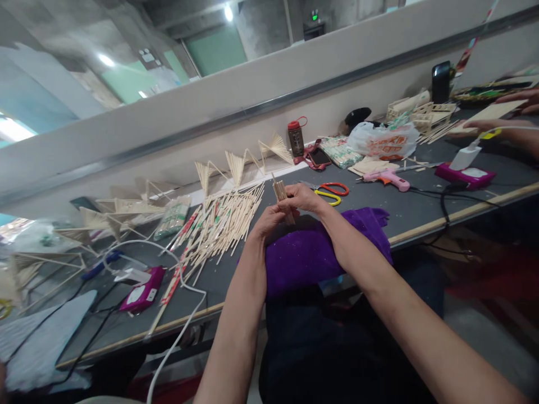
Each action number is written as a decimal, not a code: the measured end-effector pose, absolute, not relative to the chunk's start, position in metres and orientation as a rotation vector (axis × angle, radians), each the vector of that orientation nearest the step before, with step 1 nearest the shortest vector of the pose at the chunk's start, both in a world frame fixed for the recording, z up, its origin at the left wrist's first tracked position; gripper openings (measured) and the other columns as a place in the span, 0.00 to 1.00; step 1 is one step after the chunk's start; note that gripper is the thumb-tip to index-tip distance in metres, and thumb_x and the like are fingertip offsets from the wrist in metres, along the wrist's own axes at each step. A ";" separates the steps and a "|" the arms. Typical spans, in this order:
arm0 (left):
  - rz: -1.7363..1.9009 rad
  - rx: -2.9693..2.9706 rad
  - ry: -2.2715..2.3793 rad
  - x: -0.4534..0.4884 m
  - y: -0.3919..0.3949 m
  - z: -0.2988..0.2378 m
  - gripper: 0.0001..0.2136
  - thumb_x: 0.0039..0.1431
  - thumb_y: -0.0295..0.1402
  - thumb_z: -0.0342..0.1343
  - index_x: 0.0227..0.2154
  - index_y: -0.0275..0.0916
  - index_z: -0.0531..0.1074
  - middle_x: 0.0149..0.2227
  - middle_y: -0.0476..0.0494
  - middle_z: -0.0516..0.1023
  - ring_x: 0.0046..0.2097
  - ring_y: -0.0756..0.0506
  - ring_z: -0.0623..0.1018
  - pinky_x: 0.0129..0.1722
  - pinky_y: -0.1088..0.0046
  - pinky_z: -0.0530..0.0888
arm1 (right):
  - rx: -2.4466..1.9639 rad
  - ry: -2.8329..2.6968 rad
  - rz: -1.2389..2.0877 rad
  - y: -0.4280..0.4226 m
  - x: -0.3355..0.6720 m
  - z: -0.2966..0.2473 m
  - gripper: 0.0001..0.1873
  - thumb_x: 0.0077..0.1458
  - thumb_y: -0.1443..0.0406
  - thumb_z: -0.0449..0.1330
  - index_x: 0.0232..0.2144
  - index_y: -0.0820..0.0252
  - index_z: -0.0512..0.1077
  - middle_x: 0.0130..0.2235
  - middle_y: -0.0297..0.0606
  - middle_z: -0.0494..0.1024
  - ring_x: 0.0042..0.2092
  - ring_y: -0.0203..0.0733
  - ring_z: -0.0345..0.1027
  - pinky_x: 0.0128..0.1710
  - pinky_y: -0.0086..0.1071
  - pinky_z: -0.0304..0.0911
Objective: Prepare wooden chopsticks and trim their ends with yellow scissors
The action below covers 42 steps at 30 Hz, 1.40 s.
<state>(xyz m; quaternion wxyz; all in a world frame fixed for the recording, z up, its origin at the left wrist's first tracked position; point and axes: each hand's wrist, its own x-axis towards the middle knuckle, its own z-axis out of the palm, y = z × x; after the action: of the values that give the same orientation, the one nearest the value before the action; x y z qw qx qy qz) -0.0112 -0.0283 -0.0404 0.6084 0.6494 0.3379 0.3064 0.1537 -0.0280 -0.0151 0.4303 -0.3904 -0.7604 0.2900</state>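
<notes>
Both my hands hold a small bundle of wooden sticks (279, 191) upright over a purple cloth (303, 252) at the table's near edge. My left hand (269, 219) wraps the bundle's lower part from the left. My right hand (304, 197) closes on it from the right. A loose pile of wooden sticks (223, 224) lies spread on the grey table (421, 210) just left of my hands.
Fan-shaped stick assemblies (236, 165) line the back wall. Scissors (330, 191), a pink glue gun (387, 179), a brown bottle (296, 137), a white plastic bag (385, 140) and magenta devices (143, 294) with cables lie around. Another person's hands (514, 126) work at the far right.
</notes>
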 end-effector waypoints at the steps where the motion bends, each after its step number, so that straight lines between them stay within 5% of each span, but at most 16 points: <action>1: 0.712 1.521 0.784 -0.012 -0.028 -0.040 0.12 0.49 0.34 0.59 0.35 0.32 0.77 0.34 0.38 0.79 0.36 0.44 0.78 0.41 0.67 0.71 | -0.963 -1.888 0.729 -0.028 0.154 -0.015 0.10 0.44 0.62 0.58 0.21 0.66 0.71 0.25 0.32 0.68 0.28 0.32 0.60 0.27 0.26 0.51; 17: 0.724 1.415 0.831 -0.008 -0.031 -0.037 0.15 0.44 0.38 0.63 0.33 0.32 0.76 0.31 0.38 0.80 0.34 0.43 0.79 0.38 0.67 0.72 | -1.033 -1.749 0.907 -0.029 0.153 -0.015 0.12 0.44 0.60 0.59 0.20 0.65 0.69 0.19 0.29 0.66 0.22 0.30 0.58 0.22 0.25 0.50; 22: 0.968 0.948 0.844 -0.010 -0.022 -0.034 0.07 0.50 0.30 0.59 0.33 0.34 0.73 0.30 0.41 0.79 0.34 0.44 0.79 0.35 0.68 0.74 | -1.111 -1.376 1.086 -0.027 0.154 -0.017 0.19 0.51 0.53 0.57 0.28 0.66 0.72 0.23 0.34 0.71 0.20 0.29 0.58 0.18 0.24 0.48; 31: 1.116 0.583 0.883 -0.030 -0.004 -0.037 0.05 0.56 0.22 0.50 0.32 0.33 0.71 0.30 0.41 0.78 0.32 0.48 0.79 0.35 0.71 0.75 | -1.301 -1.546 1.543 -0.029 0.137 -0.029 0.30 0.56 0.47 0.49 0.26 0.68 0.74 0.25 0.46 0.77 0.20 0.32 0.64 0.14 0.24 0.48; 42: 1.206 0.771 0.743 -0.020 -0.011 -0.038 0.05 0.52 0.24 0.54 0.32 0.32 0.72 0.28 0.40 0.78 0.31 0.46 0.78 0.35 0.68 0.74 | -1.220 -1.757 1.480 -0.031 0.123 -0.044 0.17 0.50 0.55 0.59 0.26 0.66 0.73 0.22 0.38 0.75 0.18 0.30 0.62 0.12 0.22 0.48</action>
<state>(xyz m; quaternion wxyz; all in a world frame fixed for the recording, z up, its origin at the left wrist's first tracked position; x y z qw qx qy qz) -0.0196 -0.0115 -0.0382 0.6920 0.3450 0.3325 0.5399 0.1226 -0.0313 -0.0438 0.2670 -0.4519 -0.6510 0.5484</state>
